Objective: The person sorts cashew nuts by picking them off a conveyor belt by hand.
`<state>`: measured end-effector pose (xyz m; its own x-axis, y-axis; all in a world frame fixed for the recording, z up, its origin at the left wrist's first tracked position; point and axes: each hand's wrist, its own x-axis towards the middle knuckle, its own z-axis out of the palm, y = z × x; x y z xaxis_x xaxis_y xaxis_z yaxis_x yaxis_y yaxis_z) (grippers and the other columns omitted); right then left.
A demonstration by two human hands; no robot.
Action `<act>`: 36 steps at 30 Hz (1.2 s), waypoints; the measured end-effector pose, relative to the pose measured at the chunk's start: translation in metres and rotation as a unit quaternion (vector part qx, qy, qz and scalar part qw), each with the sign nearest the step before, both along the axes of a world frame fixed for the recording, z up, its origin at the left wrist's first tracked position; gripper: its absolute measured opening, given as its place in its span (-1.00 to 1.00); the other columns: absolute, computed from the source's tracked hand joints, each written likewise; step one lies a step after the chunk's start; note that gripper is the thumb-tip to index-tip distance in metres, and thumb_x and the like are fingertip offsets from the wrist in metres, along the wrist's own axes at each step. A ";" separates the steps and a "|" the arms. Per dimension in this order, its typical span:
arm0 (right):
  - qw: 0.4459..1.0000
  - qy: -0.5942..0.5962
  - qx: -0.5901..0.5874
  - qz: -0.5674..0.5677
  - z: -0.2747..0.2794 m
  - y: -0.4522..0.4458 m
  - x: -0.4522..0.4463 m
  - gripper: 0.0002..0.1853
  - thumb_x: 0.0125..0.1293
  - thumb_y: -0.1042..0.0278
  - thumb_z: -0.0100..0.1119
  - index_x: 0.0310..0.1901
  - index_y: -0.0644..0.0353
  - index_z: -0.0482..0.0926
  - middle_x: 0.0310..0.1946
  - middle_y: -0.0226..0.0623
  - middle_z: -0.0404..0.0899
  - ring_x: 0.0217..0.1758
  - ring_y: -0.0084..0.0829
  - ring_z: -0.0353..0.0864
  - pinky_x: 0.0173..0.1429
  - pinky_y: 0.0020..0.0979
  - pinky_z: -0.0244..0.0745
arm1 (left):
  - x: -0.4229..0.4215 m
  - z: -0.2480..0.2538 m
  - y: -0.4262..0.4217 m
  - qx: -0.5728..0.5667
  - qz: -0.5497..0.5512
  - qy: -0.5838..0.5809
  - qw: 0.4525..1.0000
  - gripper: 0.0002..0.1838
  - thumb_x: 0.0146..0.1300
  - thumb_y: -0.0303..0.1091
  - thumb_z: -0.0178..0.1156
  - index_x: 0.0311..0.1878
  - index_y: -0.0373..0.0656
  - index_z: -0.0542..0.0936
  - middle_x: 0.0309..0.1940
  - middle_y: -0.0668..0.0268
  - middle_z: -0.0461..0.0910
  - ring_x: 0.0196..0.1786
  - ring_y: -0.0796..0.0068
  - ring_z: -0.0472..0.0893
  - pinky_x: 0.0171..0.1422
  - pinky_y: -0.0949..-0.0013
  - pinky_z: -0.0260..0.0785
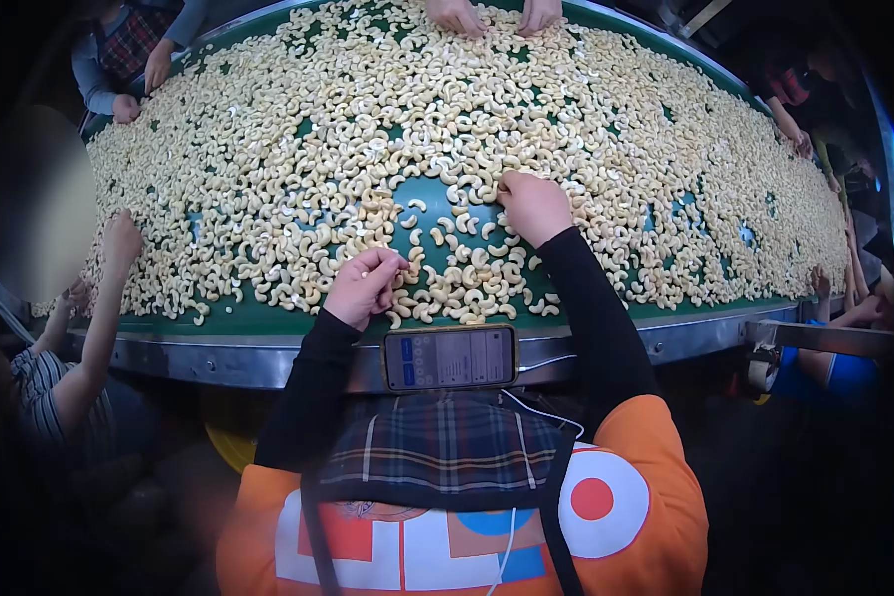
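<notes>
Crowding the green belt (425, 189), creamy curved cashews (477, 296) lie loose

- Food-processing workshop; nuts handled in bulk.
- Cashews (368, 109) loose and unpackaged, spread over most of the counter (422, 189), far beyond a household quantity.
- Counter long, green-topped, with a metal rim (219, 360) along the near edge.
- Shared workplace: plaid-clad co-worker (129, 50) at the far-left corner, striped-top co-worker (55, 392) by the left end, more people's hands (457, 15) at the far edge.
- Plaid apron (437, 442) on the camera wearer.
- Surroundings dark beyond the near edge.
</notes>
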<state>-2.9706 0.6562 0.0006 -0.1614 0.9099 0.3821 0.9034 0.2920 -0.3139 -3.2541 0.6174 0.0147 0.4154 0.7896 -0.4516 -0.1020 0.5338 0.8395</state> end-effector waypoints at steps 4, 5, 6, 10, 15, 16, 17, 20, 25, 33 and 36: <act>0.982 0.062 -0.175 -0.040 0.008 -0.009 -0.003 -0.85 0.22 0.27 0.10 -0.40 0.15 0.51 -0.61 -0.40 0.47 -0.55 -0.53 0.49 -0.51 -0.50 0.35 | -0.017 0.002 0.000 -0.015 -0.008 0.001 1.000 -0.83 0.33 -0.31 0.00 -0.27 -0.22 0.46 -0.65 0.51 0.31 -0.72 0.77 0.24 -0.69 0.68 -0.04; 0.929 0.254 -0.265 -0.044 0.015 -0.017 -0.002 -0.84 0.19 0.27 0.10 -0.40 0.18 0.50 -0.57 -0.33 0.50 -0.51 -0.43 0.53 -0.47 -0.40 0.39 | -0.022 0.003 -0.001 -0.011 -0.003 -0.002 1.000 -0.82 0.32 -0.30 0.01 -0.28 -0.21 0.48 -0.66 0.51 0.33 -0.72 0.79 0.25 -0.69 0.69 -0.03; 0.833 0.433 -0.341 -0.045 0.018 -0.023 -0.003 -0.83 0.17 0.27 0.10 -0.40 0.20 0.48 -0.54 -0.26 0.54 -0.47 -0.32 0.57 -0.42 -0.31 0.43 | -0.026 0.004 -0.001 -0.006 0.003 -0.005 1.000 -0.82 0.32 -0.29 0.03 -0.28 -0.21 0.50 -0.66 0.52 0.34 -0.71 0.80 0.26 -0.68 0.70 -0.01; 0.722 0.582 -0.369 -0.059 0.018 -0.043 -0.014 -0.84 0.15 0.30 0.12 -0.33 0.21 0.48 -0.55 -0.23 0.51 -0.51 -0.30 0.55 -0.45 -0.31 0.42 | -0.043 0.002 0.001 0.023 -0.033 0.009 0.999 -0.82 0.29 -0.28 0.07 -0.30 -0.20 0.53 -0.63 0.53 0.39 -0.70 0.83 0.28 -0.68 0.71 0.00; 0.991 0.019 -0.118 0.056 0.023 -0.057 -0.080 -0.85 0.22 0.32 0.07 -0.29 0.21 0.44 -0.62 -0.35 0.43 -0.58 -0.48 0.51 -0.52 -0.37 0.38 | -0.047 0.006 0.007 0.047 -0.072 0.024 0.996 -0.84 0.26 -0.31 0.12 -0.33 -0.20 0.54 -0.57 0.51 0.45 -0.61 0.80 0.36 -0.57 0.68 0.14; 0.989 -0.052 -0.133 0.043 0.022 -0.058 -0.086 -0.85 0.23 0.30 0.07 -0.30 0.21 0.43 -0.62 -0.36 0.42 -0.57 -0.50 0.50 -0.52 -0.36 0.39 | -0.050 0.008 0.007 0.047 -0.072 0.026 0.996 -0.84 0.26 -0.31 0.12 -0.33 -0.20 0.54 -0.57 0.51 0.45 -0.61 0.80 0.36 -0.57 0.68 0.14; 0.981 -0.124 -0.147 0.030 0.021 -0.059 -0.092 -0.84 0.24 0.29 0.07 -0.30 0.20 0.42 -0.61 -0.37 0.40 -0.57 -0.52 0.50 -0.51 -0.36 0.39 | -0.053 0.010 0.007 0.081 -0.082 0.051 0.992 -0.85 0.25 -0.32 0.13 -0.33 -0.20 0.54 -0.55 0.51 0.46 -0.57 0.78 0.38 -0.51 0.66 0.19; 0.975 -0.050 -0.212 0.036 0.016 -0.057 -0.085 -0.83 0.25 0.27 0.06 -0.31 0.18 0.41 -0.60 -0.38 0.39 -0.58 -0.54 0.48 -0.53 -0.39 0.37 | -0.060 0.011 0.008 0.147 -0.103 0.097 0.979 -0.86 0.23 -0.33 0.15 -0.32 -0.21 0.55 -0.53 0.52 0.48 -0.49 0.75 0.43 -0.40 0.62 0.27; 0.725 0.584 -0.364 0.032 0.028 -0.060 -0.071 -0.84 0.28 0.26 0.06 -0.32 0.16 0.41 -0.56 -0.41 0.41 -0.63 -0.60 0.42 -0.62 -0.56 0.26 | -0.055 0.011 0.021 0.276 -0.171 0.160 0.932 -0.86 0.16 -0.32 0.20 -0.32 -0.19 0.55 -0.51 0.42 0.51 -0.44 0.61 0.49 -0.35 0.52 0.32; 0.706 0.618 -0.337 -0.080 0.021 -0.059 -0.110 -0.82 0.30 0.22 0.04 -0.36 0.13 0.48 -0.67 -0.51 0.37 -0.65 -0.64 0.39 -0.63 -0.69 0.20 | -0.004 0.008 0.048 0.609 -0.376 0.362 0.597 -0.83 0.11 -0.26 0.19 -0.40 -0.17 0.53 -0.52 0.28 0.46 -0.42 0.36 0.53 -0.37 0.38 0.39; 0.824 0.458 -0.312 -0.117 0.023 -0.065 -0.116 -0.82 0.27 0.23 0.07 -0.38 0.14 0.50 -0.66 -0.40 0.42 -0.61 -0.52 0.44 -0.58 -0.57 0.28 | -0.021 0.012 0.050 0.586 -0.421 0.404 0.563 -0.82 0.18 -0.27 0.12 -0.41 -0.18 0.51 -0.48 0.31 0.48 -0.43 0.43 0.54 -0.40 0.39 0.38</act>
<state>-3.0865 0.5910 0.0232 0.1434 0.9405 -0.3081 0.2131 -0.3334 -0.9184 -3.2746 0.6678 0.0266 0.8976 0.4191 -0.1364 0.4407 -0.8602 0.2568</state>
